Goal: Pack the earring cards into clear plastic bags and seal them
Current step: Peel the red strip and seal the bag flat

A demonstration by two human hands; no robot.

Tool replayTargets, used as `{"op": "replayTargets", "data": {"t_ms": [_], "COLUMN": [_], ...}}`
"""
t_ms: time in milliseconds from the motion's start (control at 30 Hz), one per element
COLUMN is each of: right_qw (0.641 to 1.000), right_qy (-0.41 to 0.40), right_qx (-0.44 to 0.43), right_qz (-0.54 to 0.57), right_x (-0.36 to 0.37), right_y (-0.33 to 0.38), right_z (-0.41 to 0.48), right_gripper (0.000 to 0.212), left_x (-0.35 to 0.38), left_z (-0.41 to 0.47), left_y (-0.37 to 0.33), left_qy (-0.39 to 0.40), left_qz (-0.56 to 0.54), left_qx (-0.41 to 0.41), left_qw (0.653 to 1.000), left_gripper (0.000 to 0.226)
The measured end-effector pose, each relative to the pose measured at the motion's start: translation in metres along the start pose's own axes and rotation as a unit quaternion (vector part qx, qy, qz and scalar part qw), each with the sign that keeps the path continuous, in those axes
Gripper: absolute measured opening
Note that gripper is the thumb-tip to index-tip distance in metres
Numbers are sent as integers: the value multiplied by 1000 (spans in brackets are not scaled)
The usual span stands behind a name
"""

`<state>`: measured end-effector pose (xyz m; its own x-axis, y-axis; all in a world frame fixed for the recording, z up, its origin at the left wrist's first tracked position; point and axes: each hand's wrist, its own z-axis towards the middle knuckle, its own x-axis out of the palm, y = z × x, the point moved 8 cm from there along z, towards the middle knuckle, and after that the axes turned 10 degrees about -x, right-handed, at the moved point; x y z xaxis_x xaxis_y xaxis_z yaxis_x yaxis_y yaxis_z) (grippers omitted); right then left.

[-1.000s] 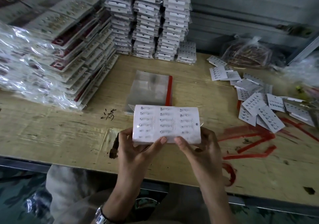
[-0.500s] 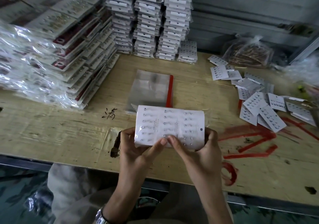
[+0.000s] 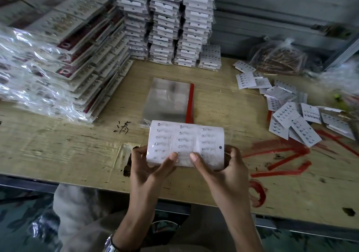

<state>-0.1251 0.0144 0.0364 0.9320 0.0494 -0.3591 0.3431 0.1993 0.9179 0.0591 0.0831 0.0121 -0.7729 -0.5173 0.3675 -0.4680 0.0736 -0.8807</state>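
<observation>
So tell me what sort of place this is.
Likely a small jewellery packing workshop: tall stacks of bagged earring cards on a scuffed plywood bench, loose cards on the right, empty clear bags in the middle.

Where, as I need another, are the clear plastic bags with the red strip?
Head view, mid-table: the clear plastic bags lie just beyond the held white earring cards.

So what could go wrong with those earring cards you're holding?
The left hand and right hand grip the earring cards only along their lower edge, near the table front edge, so a slip might drop them on the floor. The thumbs press on the bottom earrings and might loosen one. The slanting pile of packed bags could slide onto the clear bags.
</observation>
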Motion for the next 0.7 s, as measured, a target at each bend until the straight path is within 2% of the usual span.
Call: {"op": "replayTargets", "data": {"t_ms": [167, 267, 400, 700], "right_qw": [999, 997, 999, 990], "right_qy": [29, 67, 32, -36], "right_qx": [-40, -30, -23, -81], "right_qz": [-18, 15, 18, -114], "right_x": [2, 7, 5, 1], "right_y": [6, 4, 2, 18], "right_z": [-1, -1, 1, -4], "right_gripper": [49, 62, 76, 52], "left_x": [-2, -2, 3, 3], "left_z": [4, 4, 0, -2], "left_y": [1, -3, -9, -6], "left_qy": [-1, -2, -6, -11], "left_qz": [0, 12, 52, 35], "left_qx": [-9, 0, 31, 31], "left_qw": [1000, 1000, 998, 999], "left_gripper": [40, 43, 65, 52]}}
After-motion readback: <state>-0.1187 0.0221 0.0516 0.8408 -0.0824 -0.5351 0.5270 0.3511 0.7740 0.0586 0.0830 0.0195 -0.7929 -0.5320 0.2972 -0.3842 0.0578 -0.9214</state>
